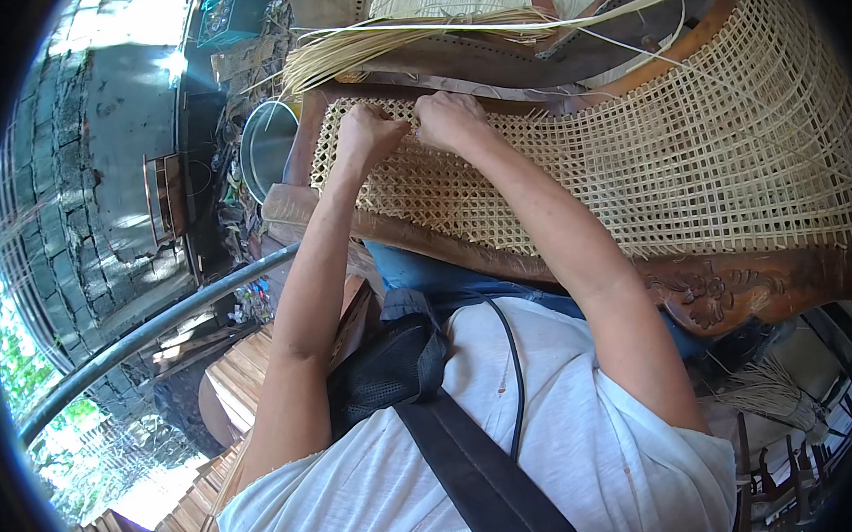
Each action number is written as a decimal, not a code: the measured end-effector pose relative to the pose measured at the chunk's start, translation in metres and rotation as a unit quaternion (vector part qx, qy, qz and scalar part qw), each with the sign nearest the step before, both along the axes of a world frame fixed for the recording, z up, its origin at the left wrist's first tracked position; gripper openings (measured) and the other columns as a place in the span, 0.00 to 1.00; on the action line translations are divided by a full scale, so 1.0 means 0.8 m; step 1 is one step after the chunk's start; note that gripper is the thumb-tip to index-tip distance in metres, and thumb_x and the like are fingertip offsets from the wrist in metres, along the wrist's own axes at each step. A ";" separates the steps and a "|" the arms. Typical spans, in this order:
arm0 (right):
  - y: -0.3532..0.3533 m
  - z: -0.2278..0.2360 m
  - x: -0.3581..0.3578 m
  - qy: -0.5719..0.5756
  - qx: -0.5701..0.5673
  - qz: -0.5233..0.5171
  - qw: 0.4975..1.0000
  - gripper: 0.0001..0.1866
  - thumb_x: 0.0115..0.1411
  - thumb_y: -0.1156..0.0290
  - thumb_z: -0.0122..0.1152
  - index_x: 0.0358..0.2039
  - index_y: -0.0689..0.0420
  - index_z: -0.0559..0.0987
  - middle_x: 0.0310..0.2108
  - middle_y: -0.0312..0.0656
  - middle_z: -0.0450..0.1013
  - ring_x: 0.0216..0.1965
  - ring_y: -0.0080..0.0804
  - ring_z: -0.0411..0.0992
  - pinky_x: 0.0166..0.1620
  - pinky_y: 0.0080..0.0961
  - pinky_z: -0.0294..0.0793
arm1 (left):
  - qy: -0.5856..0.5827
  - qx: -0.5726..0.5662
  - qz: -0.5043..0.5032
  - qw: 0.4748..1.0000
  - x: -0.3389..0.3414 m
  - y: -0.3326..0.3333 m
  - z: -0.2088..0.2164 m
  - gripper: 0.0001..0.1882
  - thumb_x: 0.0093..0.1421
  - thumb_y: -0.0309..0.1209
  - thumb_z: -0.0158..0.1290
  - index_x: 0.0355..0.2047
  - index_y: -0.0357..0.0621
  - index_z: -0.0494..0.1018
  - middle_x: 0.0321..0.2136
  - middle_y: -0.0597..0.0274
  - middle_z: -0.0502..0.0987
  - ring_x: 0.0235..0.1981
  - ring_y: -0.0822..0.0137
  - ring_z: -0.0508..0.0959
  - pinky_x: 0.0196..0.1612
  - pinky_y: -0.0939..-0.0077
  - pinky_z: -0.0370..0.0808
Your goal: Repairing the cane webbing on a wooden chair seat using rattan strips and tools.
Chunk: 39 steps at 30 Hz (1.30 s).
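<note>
A wooden chair frame with a woven cane panel (pixel 499 180) lies across my lap, its open lattice running from the left end to the raised part on the right. Over the far left portion of the weave, my left hand (pixel 371 134) is closed, thumb and fingers drawn together near the mesh. Just right of it, my right hand (pixel 449 120) is also closed, with its fingers curled down at the cane by the far rail. Whatever thin piece either hand pinches is too small or hidden to make out. Loose cane ends stick out along the panel's right edge.
A bundle of cane strips (pixel 386 51) lies beyond the panel, with long strands trailing right. At the left stands a bucket (pixel 271 149). A metal pipe (pixel 160 333) crosses the left side; stacked wood pieces (pixel 244 377) sit below it. Carved wood (pixel 726 289) edges the chair at right.
</note>
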State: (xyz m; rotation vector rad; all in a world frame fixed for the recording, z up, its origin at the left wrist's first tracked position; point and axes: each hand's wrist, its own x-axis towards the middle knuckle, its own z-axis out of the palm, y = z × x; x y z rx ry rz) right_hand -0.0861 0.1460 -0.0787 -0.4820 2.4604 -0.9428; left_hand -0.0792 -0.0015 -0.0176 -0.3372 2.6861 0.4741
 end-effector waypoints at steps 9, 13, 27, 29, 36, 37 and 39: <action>0.002 -0.012 -0.003 0.037 -0.002 -0.017 0.999 0.15 0.54 0.70 0.56 0.40 0.60 0.83 0.44 0.52 0.79 0.49 0.44 0.77 0.53 0.39 0.76 | 0.003 0.006 -0.074 0.997 -0.004 -0.025 -0.024 0.13 0.45 0.37 0.59 0.22 0.39 0.81 0.21 0.45 0.80 0.27 0.50 0.83 0.36 0.62 0.80; 0.004 -0.014 -0.021 -0.107 0.014 0.005 0.994 0.14 0.55 0.64 0.60 0.40 0.53 0.84 0.47 0.47 0.78 0.51 0.42 0.76 0.55 0.41 0.73 | 0.016 -0.094 -0.093 0.991 0.002 -0.002 -0.025 0.12 0.48 0.38 0.61 0.25 0.42 0.83 0.27 0.43 0.81 0.31 0.48 0.83 0.38 0.59 0.79; 0.088 -0.032 -0.026 -0.038 0.071 -0.134 0.988 0.29 0.53 0.42 0.64 0.39 0.57 0.84 0.43 0.50 0.80 0.47 0.44 0.78 0.51 0.39 0.76 | 0.236 -0.042 -0.213 0.947 0.026 0.020 -0.073 0.09 0.54 0.31 0.57 0.28 0.37 0.79 0.25 0.42 0.80 0.29 0.47 0.81 0.38 0.56 0.78; 0.102 -0.022 -0.026 -0.051 0.051 -0.141 0.987 0.29 0.54 0.41 0.62 0.39 0.56 0.84 0.42 0.51 0.80 0.47 0.47 0.78 0.50 0.41 0.76 | 0.174 0.128 -0.111 0.970 0.019 0.040 -0.101 0.09 0.58 0.30 0.55 0.30 0.36 0.77 0.25 0.43 0.79 0.28 0.47 0.81 0.37 0.56 0.77; 0.099 -0.008 -0.019 -0.090 0.041 -0.193 0.976 0.30 0.52 0.35 0.63 0.32 0.53 0.83 0.36 0.47 0.81 0.43 0.49 0.78 0.42 0.45 0.75 | 0.158 0.153 -0.035 0.975 0.015 0.048 -0.094 0.14 0.65 0.36 0.54 0.37 0.35 0.79 0.26 0.52 0.81 0.24 0.65 0.79 0.30 0.71 0.76; 0.098 -0.006 -0.017 -0.107 0.023 -0.202 0.973 0.29 0.52 0.36 0.63 0.31 0.53 0.83 0.36 0.47 0.81 0.42 0.49 0.78 0.42 0.46 0.75 | 0.116 0.177 -0.008 0.977 0.011 0.048 -0.073 0.15 0.64 0.37 0.55 0.38 0.35 0.79 0.26 0.53 0.81 0.23 0.67 0.78 0.30 0.71 0.76; 0.086 -0.007 -0.014 -0.093 -0.016 -0.160 0.983 0.24 0.54 0.43 0.63 0.33 0.53 0.83 0.36 0.48 0.81 0.42 0.48 0.79 0.43 0.44 0.76 | 0.075 0.193 0.015 0.978 0.009 0.032 -0.042 0.17 0.63 0.40 0.58 0.37 0.36 0.80 0.26 0.53 0.81 0.23 0.67 0.79 0.30 0.70 0.76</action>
